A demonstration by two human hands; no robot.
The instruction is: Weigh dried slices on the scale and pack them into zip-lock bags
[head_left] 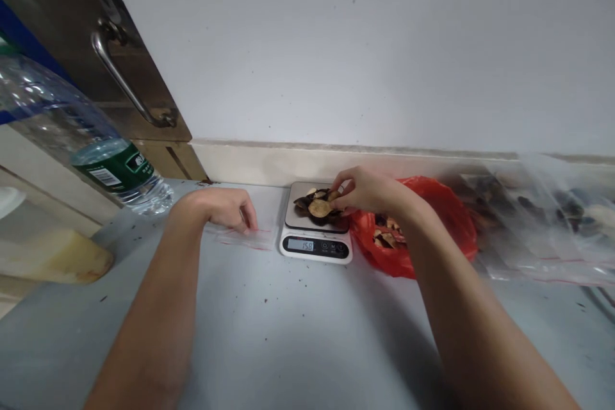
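Observation:
A white kitchen scale [317,252] stands on the grey table against the wall, its display reading what looks like 158 or 15.8. On its steel plate lies a small pile of dried brown slices [312,205] with dark, curled edges, one round tan slice on top. My right hand [365,192] reaches in from the right, its thumb and fingers closed on pieces at the pile's right side. Left of the scale, my left hand [223,208] has curled fingers at the edge of a clear zip bag [245,240] with a red seal line, lying flat.
Right of the scale, a red plastic bag [432,189] lies open with more dried slices inside, partly behind my right forearm. Several filled clear zip bags [542,218] lie farther right. At left are a large water bottle [120,163] and a container with yellowish contents [72,256].

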